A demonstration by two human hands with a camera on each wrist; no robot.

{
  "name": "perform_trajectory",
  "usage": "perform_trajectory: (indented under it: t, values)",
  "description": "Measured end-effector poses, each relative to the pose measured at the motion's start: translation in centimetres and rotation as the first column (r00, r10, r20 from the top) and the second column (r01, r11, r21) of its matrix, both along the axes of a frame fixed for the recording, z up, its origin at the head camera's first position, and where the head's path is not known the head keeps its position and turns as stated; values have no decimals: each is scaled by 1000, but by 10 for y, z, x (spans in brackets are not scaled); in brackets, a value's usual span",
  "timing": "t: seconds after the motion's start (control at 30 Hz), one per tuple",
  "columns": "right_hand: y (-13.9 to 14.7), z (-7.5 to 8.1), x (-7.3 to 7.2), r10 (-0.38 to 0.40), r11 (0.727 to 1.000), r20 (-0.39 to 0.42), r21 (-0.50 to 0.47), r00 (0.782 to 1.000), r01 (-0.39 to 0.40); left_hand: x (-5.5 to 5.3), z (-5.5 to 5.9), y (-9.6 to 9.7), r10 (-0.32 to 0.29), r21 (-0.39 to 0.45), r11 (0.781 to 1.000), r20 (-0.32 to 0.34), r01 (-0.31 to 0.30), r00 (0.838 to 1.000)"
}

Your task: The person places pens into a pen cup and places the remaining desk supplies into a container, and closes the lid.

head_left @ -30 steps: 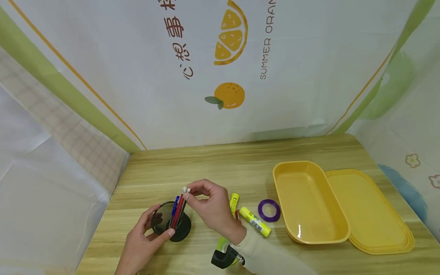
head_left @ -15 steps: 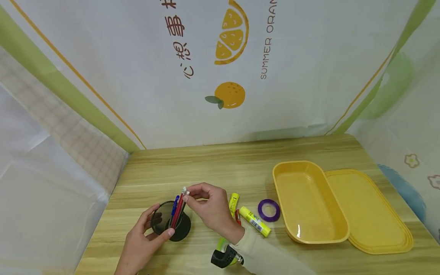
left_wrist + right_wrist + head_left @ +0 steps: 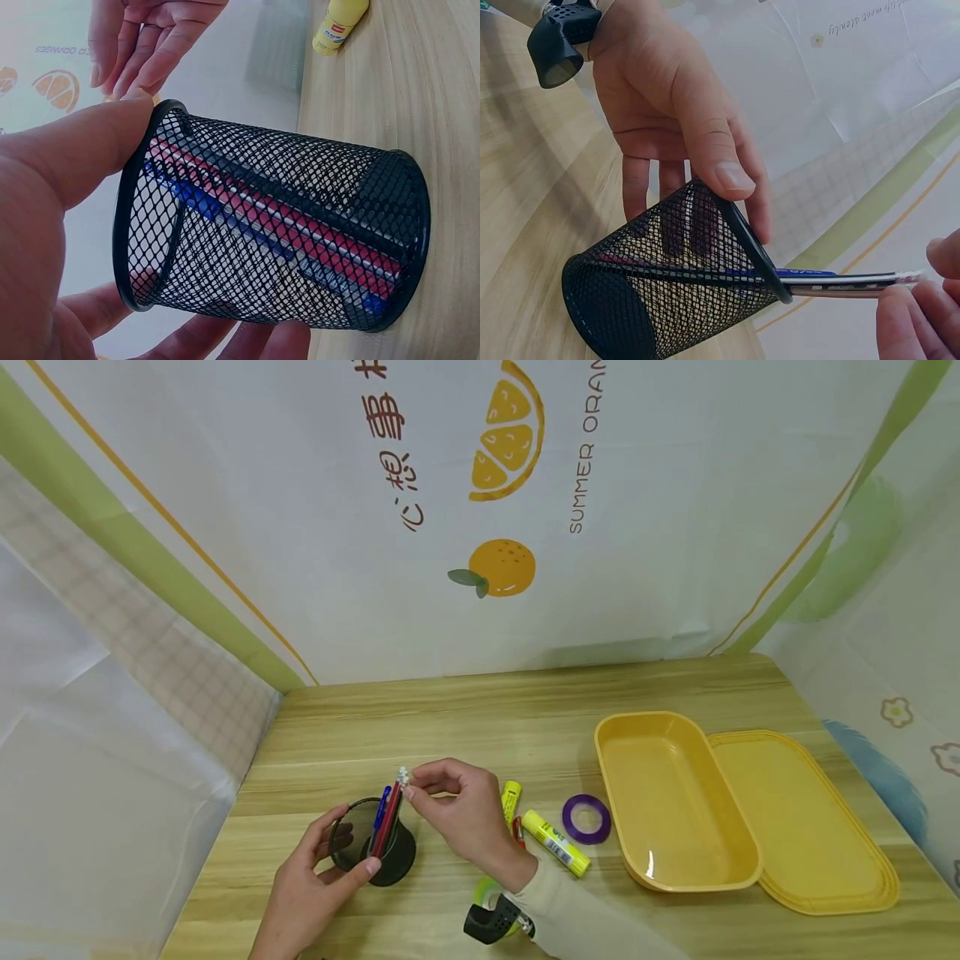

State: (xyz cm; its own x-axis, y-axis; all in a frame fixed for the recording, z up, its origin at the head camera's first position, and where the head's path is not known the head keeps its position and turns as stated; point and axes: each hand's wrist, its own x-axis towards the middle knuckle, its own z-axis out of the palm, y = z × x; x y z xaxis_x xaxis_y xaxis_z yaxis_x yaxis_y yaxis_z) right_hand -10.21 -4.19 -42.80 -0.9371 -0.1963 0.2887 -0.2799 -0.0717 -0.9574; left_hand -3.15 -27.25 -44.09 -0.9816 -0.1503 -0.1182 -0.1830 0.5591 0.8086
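Note:
My left hand (image 3: 311, 877) grips a black mesh pen holder (image 3: 300, 225) at its rim, thumb on the near side and fingers around the far side. The holder stands on the table, and a blue pen (image 3: 382, 810) and red pencils (image 3: 387, 818) lean inside it. My right hand (image 3: 465, 810) is at the top of the bundle, thumb and fingers pinching the white end of a dark pencil (image 3: 832, 285), whose lower part is inside the holder. In the right wrist view, that hand's fingers (image 3: 919, 315) show at the right edge.
Right of the hands lie two yellow glue sticks (image 3: 557, 843), a small red item (image 3: 518, 832) partly hidden, a purple tape roll (image 3: 587, 819) and a green roll (image 3: 483, 893) behind the wrist camera. Farther right are a yellow box (image 3: 675, 802) and its lid (image 3: 810, 827).
My right hand has shifted only slightly, and the dark pencil's white end now sits lower and closer to the red pencils. The left hand and the pen holder have stayed put.

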Motion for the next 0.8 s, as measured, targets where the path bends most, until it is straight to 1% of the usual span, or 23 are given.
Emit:
perform_trajectory:
  t: [0.27, 0.47, 0.6, 0.8]
  values:
    - [12, 3, 2, -28, 999, 6, 46, 1000, 27, -1, 0, -1, -1, -3, 1000, 13, 1, 1000]
    - [26, 7, 3, -65, 995, 6, 83, 998, 64, -1, 0, 0, 2, -5, 1000, 4, -2, 1000]
    - [35, 9, 4, -81, 993, 18, 91, 997, 79, 0, 0, 1, 4, 0, 1000, 2, -4, 1000]
    - [47, 13, 6, -84, 992, 15, 94, 996, 83, 0, 0, 0, 6, 6, 1000, 20, -6, 1000]
